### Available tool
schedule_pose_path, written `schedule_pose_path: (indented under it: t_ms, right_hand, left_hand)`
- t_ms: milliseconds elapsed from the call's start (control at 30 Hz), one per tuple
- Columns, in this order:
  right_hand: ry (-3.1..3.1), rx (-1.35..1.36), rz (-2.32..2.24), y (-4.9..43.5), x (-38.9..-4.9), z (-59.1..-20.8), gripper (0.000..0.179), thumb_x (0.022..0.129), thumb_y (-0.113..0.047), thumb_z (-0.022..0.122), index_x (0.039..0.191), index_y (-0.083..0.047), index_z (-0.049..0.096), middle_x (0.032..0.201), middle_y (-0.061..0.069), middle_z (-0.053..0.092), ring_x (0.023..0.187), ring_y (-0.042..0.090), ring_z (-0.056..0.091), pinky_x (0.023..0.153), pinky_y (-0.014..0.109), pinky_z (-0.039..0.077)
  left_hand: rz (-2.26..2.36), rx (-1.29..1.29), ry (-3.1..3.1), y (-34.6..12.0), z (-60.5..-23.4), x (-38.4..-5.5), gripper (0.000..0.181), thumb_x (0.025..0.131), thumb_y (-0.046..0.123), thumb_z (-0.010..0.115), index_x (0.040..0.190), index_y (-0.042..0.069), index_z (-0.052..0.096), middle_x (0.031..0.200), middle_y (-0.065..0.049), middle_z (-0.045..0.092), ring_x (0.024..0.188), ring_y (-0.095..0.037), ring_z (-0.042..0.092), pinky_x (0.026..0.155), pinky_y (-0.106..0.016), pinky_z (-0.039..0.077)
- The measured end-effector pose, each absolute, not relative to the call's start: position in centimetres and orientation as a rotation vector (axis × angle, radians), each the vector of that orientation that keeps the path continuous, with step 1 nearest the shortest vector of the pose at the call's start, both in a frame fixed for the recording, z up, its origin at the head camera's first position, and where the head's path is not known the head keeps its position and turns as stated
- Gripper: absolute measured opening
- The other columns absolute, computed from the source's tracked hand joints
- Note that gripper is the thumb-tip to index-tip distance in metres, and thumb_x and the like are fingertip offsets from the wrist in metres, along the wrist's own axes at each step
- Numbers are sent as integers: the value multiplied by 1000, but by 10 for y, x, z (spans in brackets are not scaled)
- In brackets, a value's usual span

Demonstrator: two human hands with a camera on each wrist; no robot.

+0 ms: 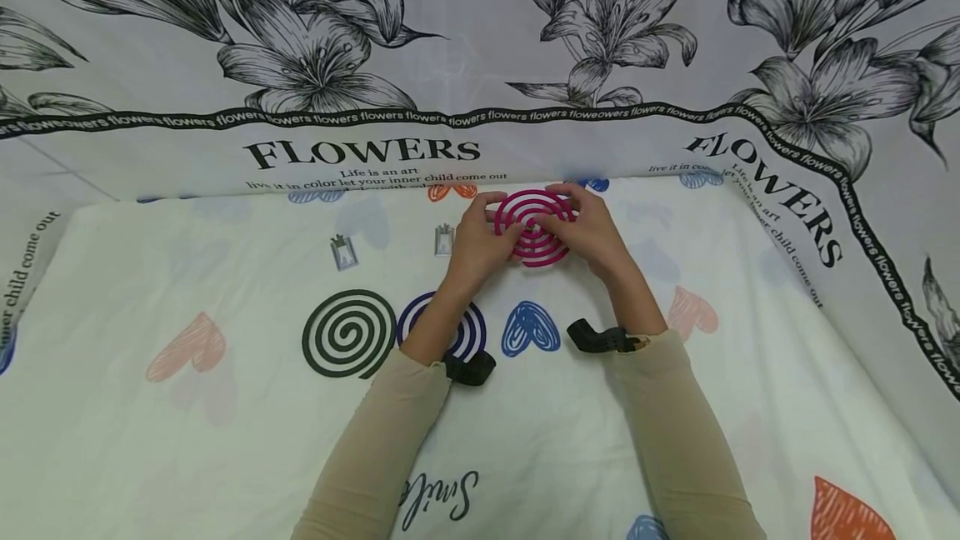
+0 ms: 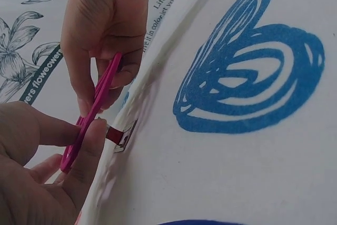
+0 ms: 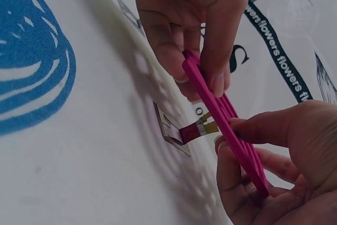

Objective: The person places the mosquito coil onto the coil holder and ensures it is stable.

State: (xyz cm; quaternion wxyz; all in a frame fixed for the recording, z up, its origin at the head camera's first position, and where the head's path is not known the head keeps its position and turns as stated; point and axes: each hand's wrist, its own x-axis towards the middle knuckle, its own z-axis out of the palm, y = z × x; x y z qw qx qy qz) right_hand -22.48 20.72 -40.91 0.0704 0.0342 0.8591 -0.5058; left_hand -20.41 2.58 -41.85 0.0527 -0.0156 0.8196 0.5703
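Observation:
Both hands hold a pink spiral coil [image 3: 226, 122], like a mosquito coil, raised near the back of the cloth. My left hand [image 1: 480, 238] pinches its left side and my right hand [image 1: 592, 232] its right side, thumbs near the centre. A small metal stand [image 3: 167, 133] has its raised prong at the coil's middle; whether the prong goes through it is hidden. A dark green coil [image 1: 348, 332] lies flat at the left. Beside it, a dark blue coil [image 1: 482, 332] is partly covered by my left forearm.
Two more small metal stands lie left of my hands: one stand [image 1: 344, 252] farther out, another stand [image 1: 444, 240] close to my left hand. A white cloth [image 1: 225, 457] printed with hearts covers the surface. Flower-printed sheeting [image 1: 480, 40] rises behind it.

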Motion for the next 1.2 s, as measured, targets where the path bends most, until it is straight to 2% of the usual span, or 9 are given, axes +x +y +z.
schedule_pose_path:
  t_ms: [267, 800, 1200]
  right_hand:
    - [2571, 102, -1524, 204, -224, -407, 60, 97, -20, 77, 152, -13, 54, 149, 20, 57, 136, 36, 60, 107, 50, 59]
    - [2577, 100, -1528, 206, -225, -409, 60, 97, -21, 77, 152, -12, 54, 145, 21, 58, 133, 36, 62, 106, 50, 60]
    - [2576, 113, -1538, 208, -225, -409, 60, 97, -20, 77, 152, -11, 54, 145, 21, 58, 133, 36, 61, 106, 51, 60]
  left_hand:
    - [1738, -80, 2491, 25, -418, -204, 58, 98, 18, 76, 150, 13, 51, 127, -16, 66, 94, -27, 75, 73, -28, 66]
    - [1769, -92, 2445, 24, -416, -205, 59, 98, 19, 76, 151, 15, 51, 129, -17, 66, 92, -27, 74, 67, -23, 63]
    - [1790, -84, 2451, 26, -419, -206, 57, 99, 20, 76, 150, 15, 52, 129, -17, 67, 85, -26, 75, 61, -19, 60]
